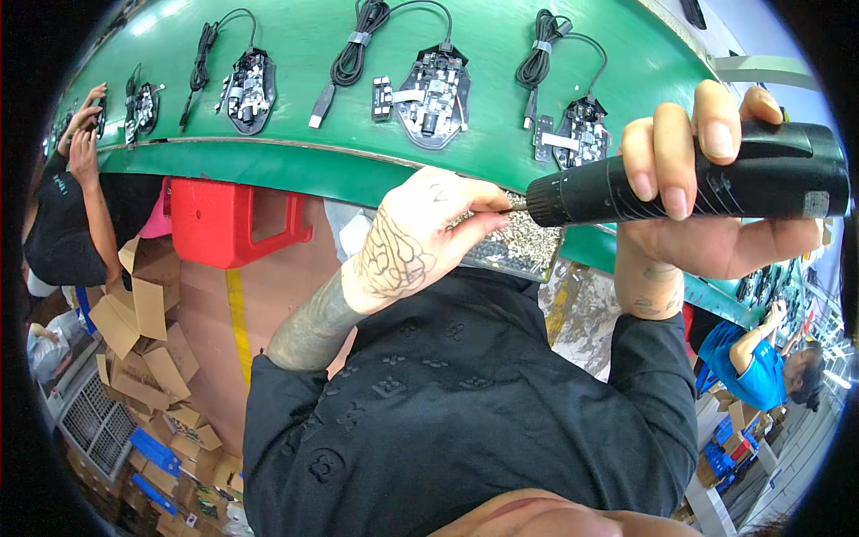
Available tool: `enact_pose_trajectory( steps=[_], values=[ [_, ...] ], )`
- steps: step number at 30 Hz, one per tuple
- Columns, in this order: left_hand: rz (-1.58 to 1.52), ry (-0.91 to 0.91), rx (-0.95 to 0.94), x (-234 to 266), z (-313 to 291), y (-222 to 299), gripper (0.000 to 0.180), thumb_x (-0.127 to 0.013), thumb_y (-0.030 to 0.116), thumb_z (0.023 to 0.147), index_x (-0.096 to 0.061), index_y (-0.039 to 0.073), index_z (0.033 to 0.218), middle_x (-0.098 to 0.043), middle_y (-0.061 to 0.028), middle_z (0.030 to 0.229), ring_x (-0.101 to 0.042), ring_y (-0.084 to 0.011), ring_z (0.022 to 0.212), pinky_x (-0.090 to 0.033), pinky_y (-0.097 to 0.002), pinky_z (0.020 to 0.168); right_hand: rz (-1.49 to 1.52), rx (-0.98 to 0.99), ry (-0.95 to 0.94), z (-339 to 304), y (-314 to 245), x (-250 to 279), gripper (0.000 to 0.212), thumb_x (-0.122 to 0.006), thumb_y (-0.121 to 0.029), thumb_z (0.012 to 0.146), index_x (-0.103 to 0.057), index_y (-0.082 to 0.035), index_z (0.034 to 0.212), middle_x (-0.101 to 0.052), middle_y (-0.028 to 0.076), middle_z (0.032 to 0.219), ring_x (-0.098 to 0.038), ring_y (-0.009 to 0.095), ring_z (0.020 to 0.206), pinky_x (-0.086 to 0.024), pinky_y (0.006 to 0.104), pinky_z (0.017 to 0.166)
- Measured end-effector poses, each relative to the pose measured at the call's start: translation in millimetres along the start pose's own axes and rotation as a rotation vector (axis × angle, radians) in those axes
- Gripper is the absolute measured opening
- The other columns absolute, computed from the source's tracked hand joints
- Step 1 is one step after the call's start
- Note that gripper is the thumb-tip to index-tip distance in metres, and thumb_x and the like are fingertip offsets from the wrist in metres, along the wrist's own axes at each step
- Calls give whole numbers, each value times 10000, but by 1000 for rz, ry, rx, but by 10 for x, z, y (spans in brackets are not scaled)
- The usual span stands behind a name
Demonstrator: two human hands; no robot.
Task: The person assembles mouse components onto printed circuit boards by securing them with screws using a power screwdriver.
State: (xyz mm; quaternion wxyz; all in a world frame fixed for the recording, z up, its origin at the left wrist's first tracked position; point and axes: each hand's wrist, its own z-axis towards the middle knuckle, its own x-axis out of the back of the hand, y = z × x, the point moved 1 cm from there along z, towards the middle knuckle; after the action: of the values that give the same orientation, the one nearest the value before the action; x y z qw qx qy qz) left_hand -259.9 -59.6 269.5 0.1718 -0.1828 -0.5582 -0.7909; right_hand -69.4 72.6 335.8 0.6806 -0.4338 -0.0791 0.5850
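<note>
Black power screwdriver (pixel 738 192) lies roughly level in the right hand (pixel 716 242), fingers wrapped round it. Left thumb and forefinger narrow together at its bit (pixel 517 208) — what this left hand (pixel 429 219) grips, I cannot tell. Below sits a tray (pixel 535 275) of screws (pixel 530 242); beyond — mouse assemblies (pixel 434 98) on a green bench (pixel 300 58).

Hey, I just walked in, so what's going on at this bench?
The person's right hand grips a black power screwdriver, held sideways. The left hand pinches the tip of its bit over a tray of small metal pieces; whether one is between the fingertips is too small to tell. Beyond, open mouse-shaped circuit assemblies with coiled cables lie on a green work surface. Co-workers show at the left and right.
</note>
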Motion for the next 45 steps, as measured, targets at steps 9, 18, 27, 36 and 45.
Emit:
enact_pose_trajectory(
  steps=[9, 18, 27, 36, 45],
  values=[
    [-9, 63, 60, 15, 6, -25, 284, -853, 74, 707, -691, 42, 939, -714, -73, 878, -691, -170, 767, -543, -290, 710, 29, 34, 33, 2, 80, 3, 799, -611, -646, 870, -426, -79, 1401, -518, 57, 1117, -535, 125, 733, -432, 309, 693],
    [42, 65, 62, 93, 76, -30, 287, -807, 86, 767, -712, 65, 1037, -729, -72, 955, -681, -203, 884, -528, -322, 814, 36, 17, -42, 140, 197, 67, 913, -480, -752, 871, -380, -57, 1455, -508, 101, 1166, -517, 147, 764, -415, 322, 712],
    [759, 34, -141, -44, 326, -658, 406, -698, 351, 858, -660, 87, 1164, -648, -45, 1217, -572, -205, 1158, -383, -395, 992, -365, 361, 464, 553, 685, 163, 795, -358, -746, 922, -502, -13, 1191, -645, 140, 854, -598, 145, 548, -536, 274, 495],
    [861, -52, -198, -101, 388, -618, 392, -690, 343, 852, -674, 50, 1113, -647, -46, 1154, -572, -206, 1102, -408, -415, 972, -586, 293, 541, 479, 939, 437, 800, -463, -747, 885, -512, -7, 1185, -641, 142, 865, -601, 169, 598, -510, 280, 548],
    [807, -76, -193, -88, 431, -588, 378, -715, 323, 840, -679, 57, 1106, -658, -50, 1111, -596, -211, 1080, -425, -397, 958, -402, 275, 520, 501, 881, 360, 771, -457, -708, 916, -505, 3, 1213, -638, 155, 868, -590, 161, 595, -501, 274, 554]
  ],
)
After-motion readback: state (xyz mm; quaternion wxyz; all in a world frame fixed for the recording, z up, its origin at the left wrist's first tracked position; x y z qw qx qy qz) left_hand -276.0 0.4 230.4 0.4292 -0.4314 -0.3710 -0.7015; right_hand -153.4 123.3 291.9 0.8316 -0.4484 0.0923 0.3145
